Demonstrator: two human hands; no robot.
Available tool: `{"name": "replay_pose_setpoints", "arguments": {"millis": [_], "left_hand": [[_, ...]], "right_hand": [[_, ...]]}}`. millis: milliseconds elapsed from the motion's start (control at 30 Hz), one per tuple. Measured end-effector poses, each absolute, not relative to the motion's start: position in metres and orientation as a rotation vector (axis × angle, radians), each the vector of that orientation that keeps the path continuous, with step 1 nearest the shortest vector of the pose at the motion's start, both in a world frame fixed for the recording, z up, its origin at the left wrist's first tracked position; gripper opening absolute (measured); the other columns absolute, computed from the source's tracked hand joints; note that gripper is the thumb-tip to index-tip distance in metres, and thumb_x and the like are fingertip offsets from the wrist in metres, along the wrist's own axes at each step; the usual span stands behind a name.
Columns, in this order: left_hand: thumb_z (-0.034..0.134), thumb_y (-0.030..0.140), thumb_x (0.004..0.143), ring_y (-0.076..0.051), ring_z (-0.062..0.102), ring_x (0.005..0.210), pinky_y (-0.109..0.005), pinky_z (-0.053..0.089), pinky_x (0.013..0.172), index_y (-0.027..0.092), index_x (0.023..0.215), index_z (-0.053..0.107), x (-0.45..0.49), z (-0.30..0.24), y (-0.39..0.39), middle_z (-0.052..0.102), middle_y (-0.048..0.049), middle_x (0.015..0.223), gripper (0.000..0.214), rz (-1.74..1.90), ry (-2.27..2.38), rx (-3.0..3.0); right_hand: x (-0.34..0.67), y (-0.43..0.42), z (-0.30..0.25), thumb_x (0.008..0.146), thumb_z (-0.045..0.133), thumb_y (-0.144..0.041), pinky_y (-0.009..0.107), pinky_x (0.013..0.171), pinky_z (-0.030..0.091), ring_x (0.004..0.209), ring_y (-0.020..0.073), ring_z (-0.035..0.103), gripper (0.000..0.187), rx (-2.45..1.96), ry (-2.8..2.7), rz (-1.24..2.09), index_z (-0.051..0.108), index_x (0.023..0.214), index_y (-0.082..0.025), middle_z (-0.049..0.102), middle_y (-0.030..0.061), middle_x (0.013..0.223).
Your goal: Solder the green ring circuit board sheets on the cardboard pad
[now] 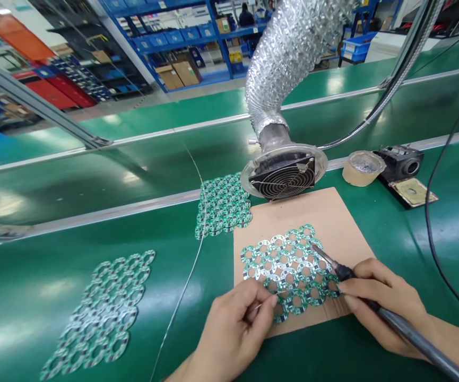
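A panel of ring-shaped green circuit boards lies on a piece of cardboard in front of me. My right hand is closed around a soldering iron, and its metal tip points at the upper right part of the panel. Whether the tip touches the board, I cannot tell. Over the panel's lower left edge, my left hand pinches a thin strand of solder wire between thumb and forefinger. The wire's loose length rises in a curve left of the cardboard.
A stack of similar panels sits behind the cardboard; another panel lies at left. A fume extractor fan on a foil duct hangs just beyond. At right are a tape roll, a soldering iron stand and a black cable.
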State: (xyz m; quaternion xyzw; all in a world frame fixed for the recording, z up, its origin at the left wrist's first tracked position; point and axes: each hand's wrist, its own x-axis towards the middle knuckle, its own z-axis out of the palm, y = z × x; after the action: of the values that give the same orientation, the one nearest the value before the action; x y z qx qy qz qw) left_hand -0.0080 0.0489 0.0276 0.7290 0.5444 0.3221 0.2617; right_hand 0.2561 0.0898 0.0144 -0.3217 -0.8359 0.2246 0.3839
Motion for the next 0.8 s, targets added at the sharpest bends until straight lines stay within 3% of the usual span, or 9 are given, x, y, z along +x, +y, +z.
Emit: {"name": "replay_pose_setpoints", "arguments": {"millis": [233, 800], "left_hand": [[0.054, 0.010, 0.084, -0.006, 0.036, 0.044, -0.019, 0.031, 0.044, 0.018, 0.070, 0.052, -0.013, 0.021, 0.047, 0.037, 0.0074, 0.050, 0.016, 1.075, 1.466, 2.369], [0.055, 0.008, 0.083, -0.007, 0.039, 0.047, -0.021, 0.032, 0.046, 0.017, 0.076, 0.054, -0.010, 0.014, 0.046, 0.046, 0.0055, 0.054, 0.012, 1.077, 1.419, 2.367]], "right_hand": [[0.253, 0.083, 0.017, 0.074, 0.050, -0.003, 0.029, 0.049, 0.045, 0.058, 0.0157, 0.056, 0.037, -0.654, -2.033, 0.839, 0.056, 0.109, -0.012, 0.058, 0.0047, 0.071], [0.250, 0.083, 0.018, 0.072, 0.051, -0.004, 0.029, 0.053, 0.051, 0.061, 0.0168, 0.061, 0.034, -0.642, -2.066, 0.792, 0.058, 0.105, -0.011, 0.061, 0.0063, 0.072]]}}
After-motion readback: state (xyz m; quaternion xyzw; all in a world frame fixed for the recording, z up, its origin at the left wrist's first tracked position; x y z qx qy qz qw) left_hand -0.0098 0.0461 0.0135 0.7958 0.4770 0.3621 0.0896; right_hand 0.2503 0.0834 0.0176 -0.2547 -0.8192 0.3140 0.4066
